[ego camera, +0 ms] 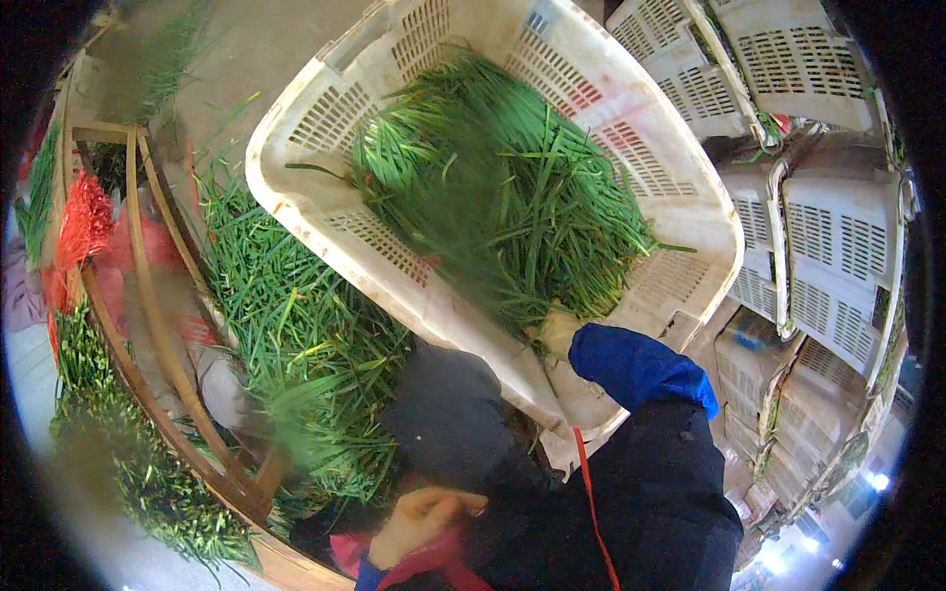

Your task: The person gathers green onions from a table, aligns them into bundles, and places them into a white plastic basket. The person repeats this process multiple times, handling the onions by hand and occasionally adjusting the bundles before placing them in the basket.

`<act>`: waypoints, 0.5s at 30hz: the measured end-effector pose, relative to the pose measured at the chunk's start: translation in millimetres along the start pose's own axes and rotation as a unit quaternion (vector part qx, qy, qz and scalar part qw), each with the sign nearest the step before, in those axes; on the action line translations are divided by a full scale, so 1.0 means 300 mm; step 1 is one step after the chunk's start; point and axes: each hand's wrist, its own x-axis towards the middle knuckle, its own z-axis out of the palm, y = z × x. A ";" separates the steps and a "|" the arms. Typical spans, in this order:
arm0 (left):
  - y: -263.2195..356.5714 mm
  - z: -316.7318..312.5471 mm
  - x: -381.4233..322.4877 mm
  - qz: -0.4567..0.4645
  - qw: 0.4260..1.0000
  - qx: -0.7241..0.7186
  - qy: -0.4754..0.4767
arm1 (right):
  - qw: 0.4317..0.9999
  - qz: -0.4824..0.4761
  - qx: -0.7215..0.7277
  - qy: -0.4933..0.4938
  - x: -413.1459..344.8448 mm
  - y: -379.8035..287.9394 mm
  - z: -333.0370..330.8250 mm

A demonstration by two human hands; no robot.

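Note:
In front of me a large white plastic crate (318, 236) with slotted walls holds a heap of long green leaves (547, 214), like garlic chives. My right hand (558, 334), below a blue cuff, reaches into the near end of the crate. It touches the lower ends of the leaves, and its fingers are partly hidden there. My left hand (429, 517) is low in the picture, close to my dark clothing and apart from the crate. Its fingers are curled beside red cloth (436, 558); whether they grip anything is unclear.
Loose green leaves (318, 347) are piled left of the crate. Beyond them runs a wooden frame (159, 318) with a bunch of red plastic strips (87, 218). More greens (148, 458) lie at far left. White crates (828, 244) are stacked at right. A red cord (587, 480) hangs over my clothing.

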 end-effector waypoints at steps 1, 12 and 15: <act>0.002 0.007 -0.001 0.001 1.000 0.013 0.006 | 0.999 0.033 0.011 -0.006 0.013 -0.003 0.004; -0.022 0.048 -0.018 0.045 0.982 -0.156 0.094 | 0.907 0.053 0.215 -0.358 0.082 0.062 -0.400; -0.017 0.057 -0.021 0.052 0.983 -0.142 0.105 | 0.913 0.054 0.195 -0.355 0.066 -0.035 -0.431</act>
